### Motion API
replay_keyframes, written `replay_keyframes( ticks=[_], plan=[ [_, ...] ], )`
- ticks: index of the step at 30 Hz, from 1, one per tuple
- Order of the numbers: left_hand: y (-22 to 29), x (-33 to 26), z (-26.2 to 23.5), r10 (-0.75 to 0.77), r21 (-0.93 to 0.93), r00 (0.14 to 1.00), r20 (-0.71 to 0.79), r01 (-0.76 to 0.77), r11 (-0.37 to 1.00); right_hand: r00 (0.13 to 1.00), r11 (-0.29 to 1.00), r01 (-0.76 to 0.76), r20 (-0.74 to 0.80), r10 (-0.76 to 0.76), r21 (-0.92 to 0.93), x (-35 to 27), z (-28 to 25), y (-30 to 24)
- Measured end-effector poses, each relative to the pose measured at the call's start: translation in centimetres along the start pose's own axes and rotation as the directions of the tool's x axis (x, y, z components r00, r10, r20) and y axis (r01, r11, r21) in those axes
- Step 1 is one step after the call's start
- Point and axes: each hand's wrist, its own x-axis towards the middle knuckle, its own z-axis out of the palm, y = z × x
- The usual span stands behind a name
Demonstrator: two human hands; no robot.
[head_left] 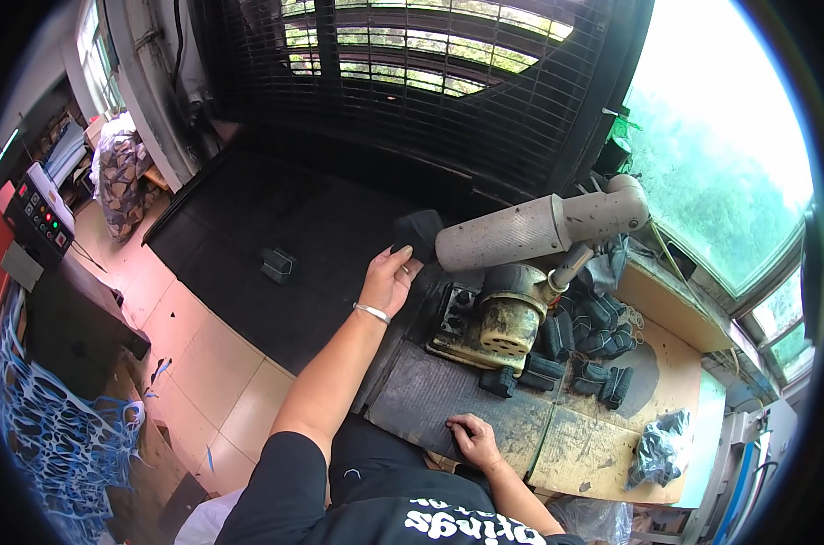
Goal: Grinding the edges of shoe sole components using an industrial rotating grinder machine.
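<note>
Presently, a dark piece [418, 227] is held in the left hand [391, 282], pinched narrowly at its lower edge between thumb and fingers, beyond and to the left of the soiled cream machine [507, 329]. It is held just beside the left end of a grey cylinder [503, 232], by which the far side of the machine is overhung; whether piece and cylinder are touching cannot be told. The left wrist is ringed by a pale bracelet [371, 312]. On the near side of the machine, the right hand [476, 442] is placed by the edge of the tabletop [585, 459], its fingers loosely curled; whether anything small is gripped there cannot be told. To the right of the machine, dark bundles [603, 343] are clustered on the tabletop, and two more are set close against its near side. Farther right and nearer than the machine, a clear plastic bag [662, 450] is set down, darkly filled. Well to the left of the machine, a single bound packet [277, 264] is laid on a black surface [203, 218]. Behind the machine, the space is closed off by a wire grille [412, 127].
</note>
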Motion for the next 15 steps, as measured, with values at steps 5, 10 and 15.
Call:
replay_keyframes(
  ticks=[5,10,15],
  plan=[
    [-0.5,-0.8,0.2,-0.017,-0.023,1.0,0.014,0.017,1.0,1.0,1.0,0.004,0.001,-0.004,0.003,0.0,0.0,0.0],
    [-1.2,-1.6,0.3,-0.042,-0.021,0.999,0.014,0.043,0.999,1.0,1.0,0.017,-0.001,-0.017,-0.011,0.0,0.0,0.0],
    [-2.0,-2.4,0.2,-0.067,-0.022,0.998,0.009,0.068,0.997,1.0,1.0,-0.001,0.001,0.001,0.004,0.0,0.0,-0.2]
  ],
)
